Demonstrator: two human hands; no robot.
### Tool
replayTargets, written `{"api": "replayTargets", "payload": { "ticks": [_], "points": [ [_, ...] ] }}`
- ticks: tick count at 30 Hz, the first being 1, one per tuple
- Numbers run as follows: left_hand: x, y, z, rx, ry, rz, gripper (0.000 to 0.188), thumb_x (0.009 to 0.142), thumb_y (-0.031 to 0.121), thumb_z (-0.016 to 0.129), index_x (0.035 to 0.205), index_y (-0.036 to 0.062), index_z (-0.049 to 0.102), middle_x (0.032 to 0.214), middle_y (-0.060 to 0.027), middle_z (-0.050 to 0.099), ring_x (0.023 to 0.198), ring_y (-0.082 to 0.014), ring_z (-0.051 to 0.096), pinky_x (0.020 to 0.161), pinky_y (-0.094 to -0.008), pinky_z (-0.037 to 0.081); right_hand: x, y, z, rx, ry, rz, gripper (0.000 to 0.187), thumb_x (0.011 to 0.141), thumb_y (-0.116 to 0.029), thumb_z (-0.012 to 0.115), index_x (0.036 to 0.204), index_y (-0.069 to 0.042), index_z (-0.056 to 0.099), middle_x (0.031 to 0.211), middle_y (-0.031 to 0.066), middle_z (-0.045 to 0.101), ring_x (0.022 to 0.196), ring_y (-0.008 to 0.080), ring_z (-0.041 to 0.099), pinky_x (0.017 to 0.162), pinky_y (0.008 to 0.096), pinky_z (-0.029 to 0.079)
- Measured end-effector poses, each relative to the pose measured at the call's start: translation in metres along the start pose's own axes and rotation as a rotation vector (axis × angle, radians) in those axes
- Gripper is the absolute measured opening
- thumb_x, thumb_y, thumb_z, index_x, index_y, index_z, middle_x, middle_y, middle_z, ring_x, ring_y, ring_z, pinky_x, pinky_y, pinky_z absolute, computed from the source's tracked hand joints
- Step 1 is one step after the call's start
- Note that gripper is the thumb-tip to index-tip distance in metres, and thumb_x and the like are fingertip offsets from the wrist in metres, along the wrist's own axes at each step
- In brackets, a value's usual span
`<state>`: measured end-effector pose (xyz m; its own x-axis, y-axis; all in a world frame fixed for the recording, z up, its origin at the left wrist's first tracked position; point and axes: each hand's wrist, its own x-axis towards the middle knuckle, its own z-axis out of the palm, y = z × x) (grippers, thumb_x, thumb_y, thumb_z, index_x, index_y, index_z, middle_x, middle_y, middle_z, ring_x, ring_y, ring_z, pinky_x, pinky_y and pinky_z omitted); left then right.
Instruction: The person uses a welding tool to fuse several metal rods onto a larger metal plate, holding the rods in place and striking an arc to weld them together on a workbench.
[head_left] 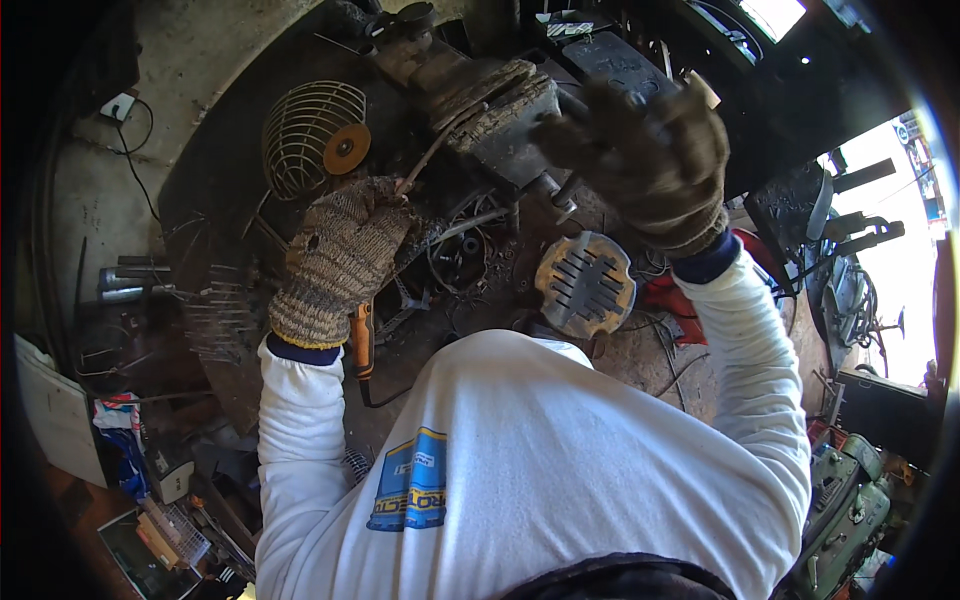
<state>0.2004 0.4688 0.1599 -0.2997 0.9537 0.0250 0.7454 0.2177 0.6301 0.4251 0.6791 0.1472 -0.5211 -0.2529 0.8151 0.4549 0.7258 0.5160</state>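
A knitted, brown-grey work glove covers my left hand (345, 255), whose fingers are closed round the near end of a thin, rusty metal rod (432, 160). The rod's far end reaches the jaws of a heavy, worn bench vise (505, 115). My right hand (665, 165), in a dark glove, is raised to the right of the vise. Motion smears it, but its fingers look spread, and I see nothing held in them. Below my left wrist shows the orange handle (363, 340) of a tool with a dark cord.
A wire fan guard (312, 135) and a round orange-brown disc (346, 149) lie left of the vise. Nearer me is a round slotted metal piece (585, 285). Many nails or thin rods (220, 315) lie at left. Green machinery (845, 510) stands at lower right.
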Motion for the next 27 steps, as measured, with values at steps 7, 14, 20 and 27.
{"api": "replayTargets", "payload": {
  "ticks": [7,14,20,27],
  "points": [
    [0.006,-0.002,0.004,-0.201,0.007,-0.211,0.028,0.094,0.02,0.06,0.116,0.005,0.065,0.091,-0.0032,0.068,0.079,-0.0089,0.062,0.07,-0.0242,0.051,-0.023,-0.044,-0.011,1.254,-0.441,0.867,0.036,0.081,-0.01,0.071,0.117,-0.008,0.063,0.107,0.0116,0.065,0.095,0.0275,0.066,0.085,0.0375,0.054],
    [0.005,0.017,0.001,-0.102,-0.045,-0.328,0.026,0.095,0.022,0.059,0.115,0.0071,0.066,0.091,-0.0038,0.069,0.079,-0.0094,0.063,0.072,-0.0247,0.05,-0.027,-0.11,-0.026,1.375,-0.579,0.391,0.015,0.08,-0.021,0.068,0.094,-0.018,0.072,0.092,0.0062,0.064,0.092,0.024,0.062,0.083,0.0376,0.051],
    [0.009,0.011,0.008,0.254,0.077,0.133,0.029,0.094,0.025,0.058,0.114,0.0047,0.065,0.092,-0.0098,0.069,0.083,-0.0186,0.065,0.077,-0.0311,0.051,-0.056,-0.135,-0.014,1.007,-0.749,-0.021,0.02,0.08,-0.027,0.064,0.093,-0.013,0.07,0.089,0.0072,0.064,0.083,0.0272,0.062,0.079,0.039,0.05],
    [0.012,0.016,0.007,0.113,-0.004,-0.095,0.028,0.096,0.025,0.055,0.114,0.0064,0.066,0.084,-0.0062,0.066,0.072,-0.0146,0.062,0.068,-0.0291,0.05,-0.123,-0.164,0.006,0.572,-0.843,0.008,0.019,0.09,-0.01,0.053,0.098,0.0,0.068,0.094,0.0082,0.066,0.092,0.027,0.062,0.086,0.0362,0.049]
  ]
}}
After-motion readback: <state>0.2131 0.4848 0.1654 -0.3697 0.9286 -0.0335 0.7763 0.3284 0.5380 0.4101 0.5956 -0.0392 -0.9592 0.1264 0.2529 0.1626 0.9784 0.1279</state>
